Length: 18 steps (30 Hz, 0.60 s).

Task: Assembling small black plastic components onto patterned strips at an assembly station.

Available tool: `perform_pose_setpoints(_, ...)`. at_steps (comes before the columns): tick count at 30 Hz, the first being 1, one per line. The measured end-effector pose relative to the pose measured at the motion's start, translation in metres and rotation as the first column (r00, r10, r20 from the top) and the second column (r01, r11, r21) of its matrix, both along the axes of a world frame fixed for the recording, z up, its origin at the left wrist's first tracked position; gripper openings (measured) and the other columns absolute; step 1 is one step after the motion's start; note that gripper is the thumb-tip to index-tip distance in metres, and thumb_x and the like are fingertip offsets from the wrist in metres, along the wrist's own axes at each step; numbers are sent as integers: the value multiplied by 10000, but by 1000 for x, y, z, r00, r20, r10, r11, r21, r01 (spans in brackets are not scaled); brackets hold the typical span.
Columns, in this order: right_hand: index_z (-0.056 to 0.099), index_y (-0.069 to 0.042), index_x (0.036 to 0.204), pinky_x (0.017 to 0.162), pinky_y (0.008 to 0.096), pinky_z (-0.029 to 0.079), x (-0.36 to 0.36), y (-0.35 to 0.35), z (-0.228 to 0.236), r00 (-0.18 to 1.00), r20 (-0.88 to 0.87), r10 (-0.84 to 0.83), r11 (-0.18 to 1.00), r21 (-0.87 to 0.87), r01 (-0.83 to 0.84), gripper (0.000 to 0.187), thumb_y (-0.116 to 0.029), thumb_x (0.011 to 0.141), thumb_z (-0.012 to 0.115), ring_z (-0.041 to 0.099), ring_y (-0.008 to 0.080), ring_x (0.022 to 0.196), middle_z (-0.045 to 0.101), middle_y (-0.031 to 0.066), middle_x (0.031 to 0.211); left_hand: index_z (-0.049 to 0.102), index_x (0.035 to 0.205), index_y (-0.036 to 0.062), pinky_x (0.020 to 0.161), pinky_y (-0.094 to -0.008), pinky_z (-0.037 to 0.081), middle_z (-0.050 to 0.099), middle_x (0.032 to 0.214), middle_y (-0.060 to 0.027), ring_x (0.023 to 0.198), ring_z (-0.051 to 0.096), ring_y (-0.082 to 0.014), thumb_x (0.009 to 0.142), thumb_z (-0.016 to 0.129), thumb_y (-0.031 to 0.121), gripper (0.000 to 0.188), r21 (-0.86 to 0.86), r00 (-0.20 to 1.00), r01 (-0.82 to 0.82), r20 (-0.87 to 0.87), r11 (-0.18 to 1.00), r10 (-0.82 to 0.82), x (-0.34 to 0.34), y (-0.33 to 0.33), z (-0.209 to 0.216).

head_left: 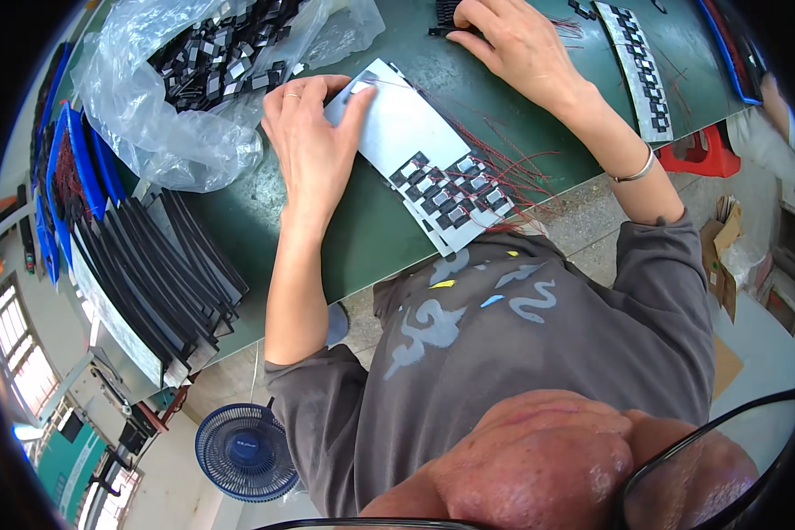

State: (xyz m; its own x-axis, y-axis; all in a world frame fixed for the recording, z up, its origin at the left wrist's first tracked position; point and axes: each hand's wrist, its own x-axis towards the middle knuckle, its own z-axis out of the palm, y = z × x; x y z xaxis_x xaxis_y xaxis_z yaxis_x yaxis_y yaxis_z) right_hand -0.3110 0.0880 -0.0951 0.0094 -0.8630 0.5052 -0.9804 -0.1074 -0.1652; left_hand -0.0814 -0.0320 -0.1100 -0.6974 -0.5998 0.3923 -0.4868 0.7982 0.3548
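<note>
The left hand [307, 146] has its thumb spread well away from its forefinger, the thumb lying on the upper left corner of a pale grey, flat, rectangular sheet [406, 115]; whether the other fingertips grip beneath its edge I cannot tell. The right hand [526, 49], ahead and to the right, has thumb and forefinger bent close together at a black, ribbed block [446, 14] near the upper rim of view, and I cannot tell whether they pinch it. The sheet slants away from the left fingers toward the person's body, its near end overhanging the table edge. That overhang, I judge, could let it tip or slide if the left thumb eases off, and the loose thin red wires [521, 163], to the right of those fingers, could snag on a forearm or the shirt and pull a piece askew. The sheet looks smooth and bare beside the thumb; its far end from the fingers carries staggered rows of small black square pieces with pale tops [442, 190]. Beyond the left fingers lies a crumpled clear plastic bag [203, 168] of loose black pieces; to the right of the right fingers lies another pale strip set with black pieces [634, 66], all on a dark green tabletop [358, 247]
</note>
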Motion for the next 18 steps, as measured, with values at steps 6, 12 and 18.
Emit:
perform_pose_setpoints(6,552,-52,876,764,401,444,10,-4,5,989,86,-118,991,-54,123,197,-177,832,698,520,328,828,505,120,861,670,884,41,846,-375,437,656,890,-82,937,552,-267,843,716,172,144,252,969,78,-245,965,-14,0,-3,4)
perform_pose_setpoints(12,689,-75,873,813,366,411,45,-18,4,906,403,129,947,222,-234,251,-276,956,565,508,240,727,653,26,848,570,1138,5,615,-156,372,640,864,0,692,480,-9,1008,551,163,205,722,887,347,-459,599,40,-7,23,16)
perform_pose_setpoints(18,623,-14,889,667,344,429,43,-28,-1,892,386,234,967,-1,-254,198,-201,950,605,509,232,710,551,81,767,600,1153,-1,626,-225,404,585,774,2,678,474,-62,1025,467,185,263,851,963,258,-262,458,-56,3,17,13)
